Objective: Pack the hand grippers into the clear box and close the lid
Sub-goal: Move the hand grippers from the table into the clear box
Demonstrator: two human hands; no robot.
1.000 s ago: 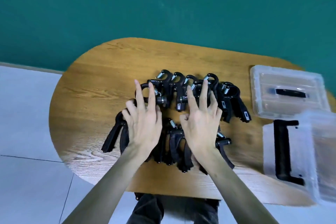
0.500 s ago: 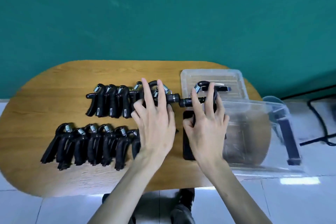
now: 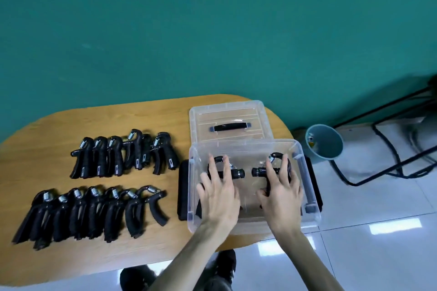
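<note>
The clear box (image 3: 246, 144) stands open on the right end of the wooden table (image 3: 59, 125). Both my hands are inside it. My left hand (image 3: 218, 196) holds one black hand gripper (image 3: 237, 173) low in the box's left half, fingers laid over it. My right hand (image 3: 281, 194) grips a second hand gripper (image 3: 258, 172) in the right half, thumb round its handle. Their adjuster knobs point at each other. The clear lid (image 3: 227, 112), with a black handle, lies flat behind the box. Several more hand grippers lie in a back row (image 3: 123, 156) and a front row (image 3: 89, 212).
Black latches (image 3: 183, 186) hang open on both sides of the box. A teal bin (image 3: 324, 142) stands on the floor right of the table, with black cables and a metal frame (image 3: 390, 149) beyond it. A teal wall is behind the table.
Both hands lifted one gripper each from the rows and carried them right, into the box. My view swung right with them, so the rows now sit on the left.
</note>
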